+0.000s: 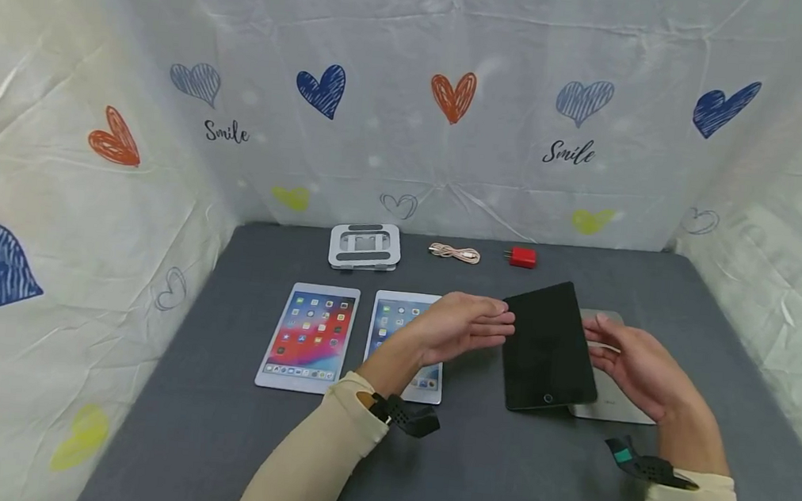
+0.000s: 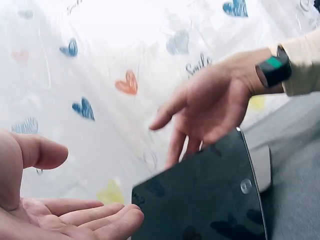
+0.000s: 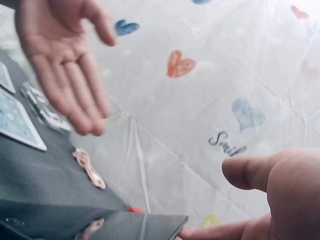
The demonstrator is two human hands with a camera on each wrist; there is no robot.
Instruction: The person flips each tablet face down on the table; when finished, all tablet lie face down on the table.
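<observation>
A black tablet (image 1: 550, 351) tilts up between the two hands, its dark screen and round home button facing me. The left hand (image 1: 469, 324) has its fingers extended, the tips right at the tablet's left edge and the thumb apart from it. On the other side, the right hand (image 1: 637, 371) has its fingers behind the tablet's right edge; in the left wrist view its thumb (image 2: 169, 114) stands away from the screen. Partly covered by the black tablet and the right hand, a silver tablet (image 1: 619, 410) lies on the table.
Two white tablets with lit screens lie to the left, one in full view (image 1: 311, 334) and one (image 1: 395, 318) partly under the left forearm. Along the back are a grey-white folded stand (image 1: 365, 246), a coiled cable (image 1: 454, 253) and a red plug charger (image 1: 523, 257).
</observation>
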